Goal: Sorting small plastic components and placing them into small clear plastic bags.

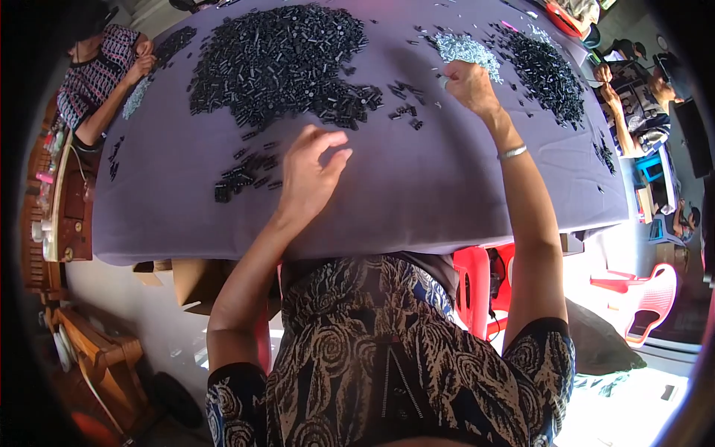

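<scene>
My left hand [313, 170] hovers over the purple tablecloth [391, 207], its thumb and forefinger apart with nothing visible between them. To its left lies a loose cluster of small black parts [246, 173]. Beyond it spreads a large heap of small black cylindrical parts [279, 61]. My right hand [469, 86], wearing a ring and a bracelet [512, 152], reaches to the near edge of a pile of small silvery pieces [463, 47]. Its fingers are curled, and whatever they may hold is hidden. Several black parts [406, 106] lie scattered between the heap and this hand.
Another black heap [544, 78] lies at the right. A person [98, 84] works at the left edge beside a small silvery pile [136, 99]; another person [637, 106] sits at the right. Red plastic chairs [472, 290] and a cardboard box [201, 282] stand below the table edge.
</scene>
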Available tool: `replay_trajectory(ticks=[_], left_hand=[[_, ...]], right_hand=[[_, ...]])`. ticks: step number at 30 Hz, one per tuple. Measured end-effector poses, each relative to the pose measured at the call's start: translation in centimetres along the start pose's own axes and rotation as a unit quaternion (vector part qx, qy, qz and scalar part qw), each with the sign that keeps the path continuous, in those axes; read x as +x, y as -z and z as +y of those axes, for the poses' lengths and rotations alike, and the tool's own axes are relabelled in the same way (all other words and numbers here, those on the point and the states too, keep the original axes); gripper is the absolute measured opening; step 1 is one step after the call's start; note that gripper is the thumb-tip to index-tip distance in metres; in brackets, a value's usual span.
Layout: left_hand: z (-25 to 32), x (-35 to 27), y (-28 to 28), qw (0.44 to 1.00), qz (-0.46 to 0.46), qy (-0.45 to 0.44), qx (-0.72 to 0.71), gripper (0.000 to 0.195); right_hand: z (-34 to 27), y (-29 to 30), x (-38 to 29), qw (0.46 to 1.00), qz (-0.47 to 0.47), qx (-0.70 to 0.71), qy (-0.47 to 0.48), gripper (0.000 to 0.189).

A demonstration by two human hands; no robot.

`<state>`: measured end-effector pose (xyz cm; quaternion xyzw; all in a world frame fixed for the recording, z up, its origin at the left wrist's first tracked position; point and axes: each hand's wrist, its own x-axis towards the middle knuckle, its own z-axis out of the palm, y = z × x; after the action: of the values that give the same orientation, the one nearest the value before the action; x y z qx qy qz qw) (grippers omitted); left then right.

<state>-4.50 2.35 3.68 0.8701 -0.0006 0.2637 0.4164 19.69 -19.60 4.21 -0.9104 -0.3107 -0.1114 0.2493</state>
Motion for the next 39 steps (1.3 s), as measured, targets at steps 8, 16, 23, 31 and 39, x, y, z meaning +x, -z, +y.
replay_trajectory(ticks=[8,16,23,31,39], left_hand=[[-3.7,1.2,-4.4,0.965,0.029,0.16,-0.206,0.027],[-3.7,0.6,-4.7,0.978,0.056,0.104,-0.169,0.024],[-3.6,0.1,-4.3,0.984,0.061,0.08,-0.146,0.021],[-3.3,0.2,-4.5,0.983,0.058,0.086,-0.15,0.019],[-3.1,0.2,-4.3,0.983,0.041,0.094,-0.151,0.02]], right_hand=[[-10.5,-3.9,-6.0,0.982,-0.089,0.156,0.054,0.011],[-5.7,-3.1,-4.3,0.974,0.042,0.222,-0.019,0.009],[-3.0,1.2,-4.9,0.939,-0.152,0.298,-0.081,0.01],[-3.6,-1.8,-4.9,0.955,-0.091,0.281,0.003,0.012],[-5.7,-2.8,-4.6,0.987,-0.036,-0.03,0.155,0.023]])
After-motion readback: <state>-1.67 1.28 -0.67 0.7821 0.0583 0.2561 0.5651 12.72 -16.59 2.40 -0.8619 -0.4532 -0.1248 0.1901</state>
